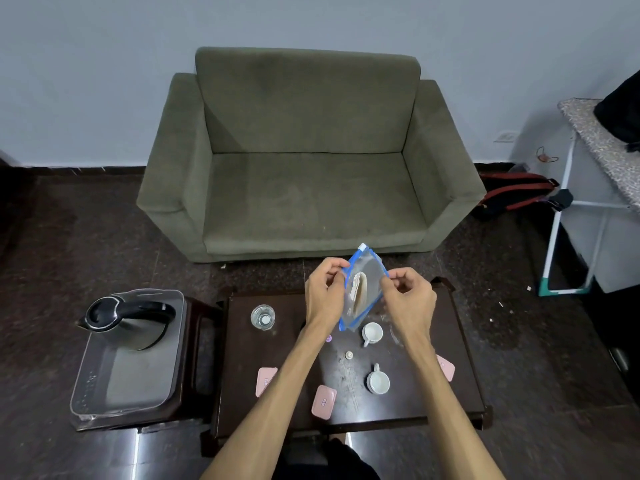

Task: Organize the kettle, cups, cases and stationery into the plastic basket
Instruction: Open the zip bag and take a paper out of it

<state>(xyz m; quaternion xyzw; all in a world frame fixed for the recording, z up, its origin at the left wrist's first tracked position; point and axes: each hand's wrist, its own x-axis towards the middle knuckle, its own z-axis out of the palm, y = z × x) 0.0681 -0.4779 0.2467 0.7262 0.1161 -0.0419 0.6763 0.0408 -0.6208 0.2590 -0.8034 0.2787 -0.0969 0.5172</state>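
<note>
Blue-edged clear zip pouch [363, 289] held tilted in air above dark table [460, 386], between both hands. Left hand [323, 292] pinches left edge; right hand [410, 296] pinches right edge. Kettle [128, 320] inside plastic basket [104, 393], well left.

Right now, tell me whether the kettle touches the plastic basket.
Touching. The head view shows the kettle sitting inside the plastic basket, its base resting on the basket floor at the far end.

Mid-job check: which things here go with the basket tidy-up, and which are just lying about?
Job:
basket with kettle inside
zip pouch in left hand and right hand
two white cups
glass
pink cases

Lying about:
sofa
backpack
</note>
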